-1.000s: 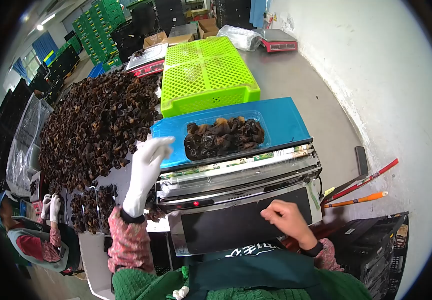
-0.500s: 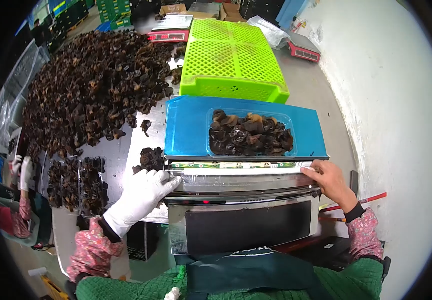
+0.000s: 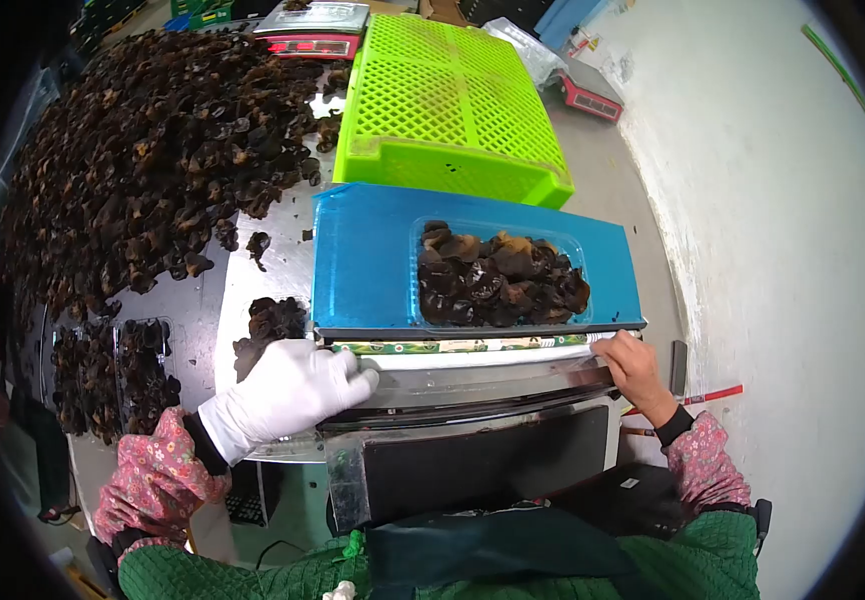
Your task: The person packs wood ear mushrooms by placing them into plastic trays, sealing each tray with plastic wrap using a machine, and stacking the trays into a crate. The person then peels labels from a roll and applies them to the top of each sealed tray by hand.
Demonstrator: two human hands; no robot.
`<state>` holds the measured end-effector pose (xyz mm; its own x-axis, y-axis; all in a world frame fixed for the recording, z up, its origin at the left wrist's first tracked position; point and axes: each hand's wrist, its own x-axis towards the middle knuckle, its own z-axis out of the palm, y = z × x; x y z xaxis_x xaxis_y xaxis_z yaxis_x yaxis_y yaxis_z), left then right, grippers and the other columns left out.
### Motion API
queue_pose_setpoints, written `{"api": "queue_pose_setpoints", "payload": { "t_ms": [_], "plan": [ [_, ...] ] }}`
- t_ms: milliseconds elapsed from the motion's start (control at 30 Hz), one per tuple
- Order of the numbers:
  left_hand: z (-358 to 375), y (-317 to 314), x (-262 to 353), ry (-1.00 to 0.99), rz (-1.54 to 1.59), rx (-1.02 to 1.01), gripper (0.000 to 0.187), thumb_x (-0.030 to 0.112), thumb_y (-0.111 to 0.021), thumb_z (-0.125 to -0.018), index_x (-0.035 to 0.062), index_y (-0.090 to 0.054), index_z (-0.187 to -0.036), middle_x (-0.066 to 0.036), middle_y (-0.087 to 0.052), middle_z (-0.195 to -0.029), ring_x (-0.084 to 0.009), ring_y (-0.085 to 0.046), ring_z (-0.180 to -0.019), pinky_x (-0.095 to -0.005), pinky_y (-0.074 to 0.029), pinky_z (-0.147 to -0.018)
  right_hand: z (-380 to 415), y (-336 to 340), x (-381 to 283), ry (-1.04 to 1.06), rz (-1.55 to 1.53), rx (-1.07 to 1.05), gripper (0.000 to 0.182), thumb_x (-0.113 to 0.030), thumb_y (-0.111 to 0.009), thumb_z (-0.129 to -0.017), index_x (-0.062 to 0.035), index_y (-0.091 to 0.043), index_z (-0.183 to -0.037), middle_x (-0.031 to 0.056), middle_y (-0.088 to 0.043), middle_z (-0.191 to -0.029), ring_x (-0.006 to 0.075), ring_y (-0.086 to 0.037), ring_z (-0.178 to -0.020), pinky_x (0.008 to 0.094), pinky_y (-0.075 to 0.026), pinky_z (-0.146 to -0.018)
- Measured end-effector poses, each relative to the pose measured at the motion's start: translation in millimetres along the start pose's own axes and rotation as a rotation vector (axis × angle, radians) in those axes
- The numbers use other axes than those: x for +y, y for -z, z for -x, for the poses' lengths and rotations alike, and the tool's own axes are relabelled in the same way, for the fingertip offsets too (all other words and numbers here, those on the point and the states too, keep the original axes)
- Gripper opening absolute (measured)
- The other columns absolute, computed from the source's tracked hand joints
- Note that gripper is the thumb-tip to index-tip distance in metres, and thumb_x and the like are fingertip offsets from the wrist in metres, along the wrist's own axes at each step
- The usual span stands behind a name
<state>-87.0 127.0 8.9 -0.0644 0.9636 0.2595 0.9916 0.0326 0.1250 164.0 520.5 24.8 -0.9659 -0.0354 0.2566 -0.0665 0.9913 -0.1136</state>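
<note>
In front of me is a tray-wrapping machine [image 3: 483, 465] with a blue top plate [image 3: 365, 260]. On that plate lies a clear plastic tray [image 3: 416, 300] filled with dark wood ear mushrooms [image 3: 503, 280]. A roll of cling film [image 3: 473, 358] with a green and white printed strip runs along the plate's near edge. My left hand [image 3: 291, 392], in a white glove, is closed at the film's left end. My right hand [image 3: 640, 372], bare, pinches the film at its right end. The film's edge between my fingertips is hard to make out.
A large heap of wood ears [image 3: 153, 160] covers the table's left side, with filled trays [image 3: 118, 375] nearer me. A small clump [image 3: 273, 325] lies beside the machine. Behind stand an upturned green crate [image 3: 453, 100] and red scales [image 3: 591, 100]. A white wall [image 3: 753, 220] borders the right.
My view has shifted, with the heap and crate sitting farther left and higher. Both hands stay at the film's ends, slightly lower. The tray still rests on the blue plate.
</note>
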Motion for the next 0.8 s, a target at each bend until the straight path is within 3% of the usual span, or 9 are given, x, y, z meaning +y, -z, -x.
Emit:
{"api": "queue_pose_setpoints", "payload": {
  "t_ms": [133, 267, 367, 433, 500, 567, 667, 700, 800],
  "plan": [
    [-5.8, -5.7, 2.1, 0.447, 0.878, 0.142, 0.010, 0.005, -0.057, -0.090, 0.0100, -0.058, -0.098, -0.005, -0.065, -0.076, -0.0147, -0.060, -0.051, -0.0262, -0.045, -0.043, 15.1, 5.9, -11.5, -0.683, -0.659, -0.059, 0.018, -0.018, -0.052, -0.098, -0.0028, -0.059, -0.090, 0.0053, -0.061, -0.069, 0.0117, -0.059, -0.056, 0.0260, -0.043, -0.049],
    [-26.7, 42.9, 21.8, 0.714, 1.366, 0.351, 0.011, 0.009, -0.047, -0.099, 0.0014, -0.050, -0.091, -0.011, -0.062, -0.065, -0.0153, -0.059, -0.044, -0.0208, -0.040, -0.035, 9.1, 33.6, -17.4, -0.730, -1.107, 0.212, 0.018, -0.021, -0.046, -0.101, -0.0044, -0.050, -0.094, 0.0058, -0.058, -0.065, 0.0162, -0.059, -0.049, 0.0249, -0.047, -0.042],
    [-62.2, 76.7, 18.1, 0.551, 1.147, 0.800, 0.016, 0.019, -0.040, -0.102, 0.0047, -0.042, -0.096, -0.013, -0.060, -0.062, -0.0185, -0.062, -0.048, -0.0201, -0.044, -0.037, -23.8, 77.7, -7.5, -0.534, -1.317, 0.390, 0.017, -0.020, -0.046, -0.101, -0.0047, -0.050, -0.093, 0.0094, -0.063, -0.074, 0.0225, -0.066, -0.067, 0.0313, -0.054, -0.063],
    [-97.9, 100.0, -12.2, 0.623, 1.210, 0.880, 0.021, 0.017, -0.037, -0.103, -0.0008, -0.048, -0.106, -0.013, -0.064, -0.081, -0.0173, -0.066, -0.077, -0.0275, -0.052, -0.078, -68.3, 91.9, -3.7, -0.519, -1.428, 0.520, 0.015, -0.018, -0.047, -0.100, -0.0044, -0.050, -0.096, 0.0113, -0.065, -0.084, 0.0258, -0.067, -0.084, 0.0351, -0.054, -0.076],
    [-144.8, 75.5, -47.2, 0.633, 1.307, 0.985, 0.026, 0.017, -0.045, -0.100, -0.0045, -0.051, -0.112, -0.014, -0.063, -0.099, -0.0179, -0.063, -0.091, -0.0326, -0.049, -0.089, -120.9, 73.0, 9.3, -0.527, -1.458, 0.535, 0.014, -0.017, -0.049, -0.099, -0.0035, -0.051, -0.101, 0.0132, -0.066, -0.094, 0.0264, -0.066, -0.095, 0.0354, -0.053, -0.082],
    [-154.3, 5.9, -85.7, 0.746, 0.995, 0.665, 0.028, 0.018, -0.053, -0.095, -0.0009, -0.054, -0.116, -0.011, -0.061, -0.112, -0.0187, -0.058, -0.102, -0.0311, -0.044, -0.094, -138.2, 6.2, 58.3, -0.573, -1.505, 0.381, 0.016, -0.017, -0.051, -0.098, -0.0021, -0.051, -0.104, 0.0148, -0.065, -0.101, 0.0248, -0.066, -0.097, 0.0339, -0.052, -0.083],
    [-146.8, -60.0, -66.8, 0.523, 0.920, 0.437, 0.043, 0.027, -0.048, -0.100, -0.0010, -0.048, -0.132, -0.017, -0.044, -0.138, -0.0263, -0.037, -0.132, -0.0348, -0.024, -0.112, -140.8, -29.9, 70.5, -0.747, -1.405, 0.232, 0.021, -0.017, -0.052, -0.097, 0.0009, -0.052, -0.107, 0.0152, -0.064, -0.106, 0.0211, -0.065, -0.093, 0.0324, -0.052, -0.080],
    [-138.0, -60.3, -60.2, 0.454, 0.430, 0.312, 0.032, 0.021, -0.053, -0.095, -0.0009, -0.057, -0.118, -0.026, -0.043, -0.137, -0.0387, -0.039, -0.130, -0.0420, -0.028, -0.110, -137.5, -35.0, 64.8, -0.787, -1.341, 0.212, 0.023, -0.017, -0.052, -0.096, 0.0019, -0.052, -0.109, 0.0152, -0.064, -0.107, 0.0199, -0.065, -0.093, 0.0321, -0.051, -0.079],
    [-139.9, -40.6, -48.4, 0.458, 0.326, 0.285, 0.023, 0.020, -0.053, -0.096, -0.0006, -0.059, -0.104, -0.026, -0.053, -0.124, -0.0389, -0.050, -0.117, -0.0415, -0.039, -0.100, -132.8, -28.6, 49.4, -0.565, -0.982, 0.024, 0.023, -0.019, -0.053, -0.098, 0.0015, -0.058, -0.107, 0.0076, -0.062, -0.106, 0.0093, -0.055, -0.085, 0.0237, -0.044, -0.074]
  ]
}}
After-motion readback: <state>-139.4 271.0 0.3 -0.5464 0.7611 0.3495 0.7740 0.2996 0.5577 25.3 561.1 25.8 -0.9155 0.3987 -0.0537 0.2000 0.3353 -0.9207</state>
